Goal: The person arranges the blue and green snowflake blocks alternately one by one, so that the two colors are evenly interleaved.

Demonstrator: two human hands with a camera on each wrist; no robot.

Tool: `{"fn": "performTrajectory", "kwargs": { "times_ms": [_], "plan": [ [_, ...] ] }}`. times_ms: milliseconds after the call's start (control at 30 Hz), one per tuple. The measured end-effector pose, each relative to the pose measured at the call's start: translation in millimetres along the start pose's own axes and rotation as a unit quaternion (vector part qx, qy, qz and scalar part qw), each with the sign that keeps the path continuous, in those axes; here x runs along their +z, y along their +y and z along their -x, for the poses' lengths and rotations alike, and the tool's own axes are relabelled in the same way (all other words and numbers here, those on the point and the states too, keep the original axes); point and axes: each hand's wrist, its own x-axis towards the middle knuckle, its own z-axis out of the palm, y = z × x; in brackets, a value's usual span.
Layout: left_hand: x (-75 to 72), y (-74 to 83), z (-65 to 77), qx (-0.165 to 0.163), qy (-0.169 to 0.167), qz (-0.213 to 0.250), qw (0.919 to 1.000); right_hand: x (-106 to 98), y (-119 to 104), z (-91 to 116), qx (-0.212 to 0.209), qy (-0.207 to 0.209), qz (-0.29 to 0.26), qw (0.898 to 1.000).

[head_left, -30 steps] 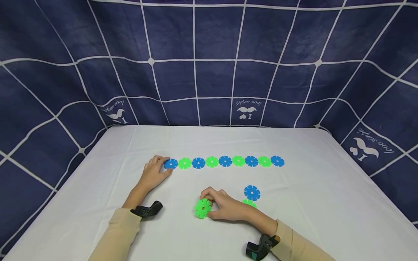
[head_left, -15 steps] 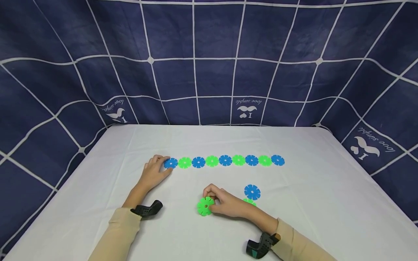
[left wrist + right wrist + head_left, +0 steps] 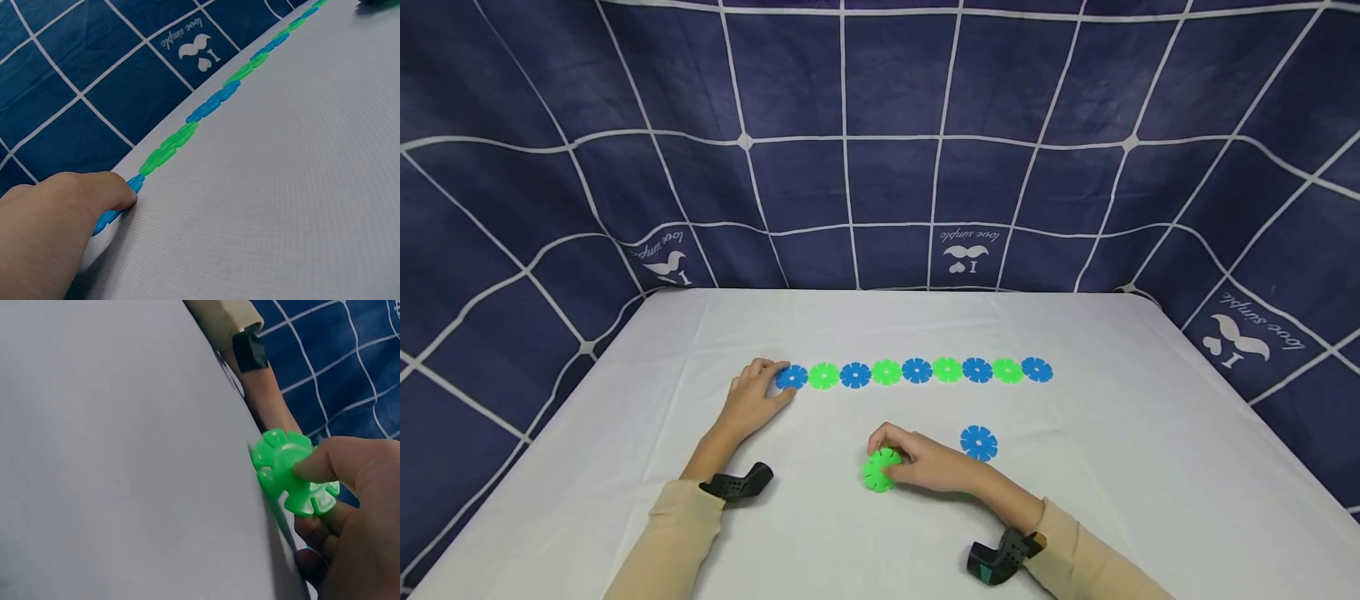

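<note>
My left hand (image 3: 752,398) is at the left end of the row (image 3: 910,372), finger and thumb bent round the rim of the end blue (image 3: 797,375); it's gripping it, lightly I'd guess, probably to keep the line from sliding. Row: nine discs, blue and green by turns, blue at both ends, straight across the white cloth (image 3: 820,533). Rims meet edge to edge and may be slotted together, which would explain why holding one end could steady the lot; joints too small to check. My right hand (image 3: 928,462) pinches the green disc (image 3: 876,474), thumb on its face, fingers behind. It's over the near middle of the cloth, well apart from the row, tilted rather than flat, and seems lifted, with shadow below. Holding it by one side leaves the opposite rim and its notches bare, a handy hold for a notched piece, I'd say. Loose blue (image 3: 973,437) lies flat just beyond my right forearm, between it and the row, touched by neither hand; likely put there for easy reach. Behind all that, the checked curtain (image 3: 895,83), hanging past the far edge, probably just as a backdrop.
</note>
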Motion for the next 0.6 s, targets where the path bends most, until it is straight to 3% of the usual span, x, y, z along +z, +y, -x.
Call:
{"fn": "performTrajectory", "kwargs": {
  "times_ms": [333,600],
  "plan": [
    [0.5,0.7,0.3,0.0,0.003,-0.001,1.0,-28,4,7,0.001,-0.011,-0.027,1.0],
    [0.7,1.4,1.0,0.0,0.005,-0.001,1.0,-57,9,13,0.01,0.006,-0.052,0.999]
  ]
}}
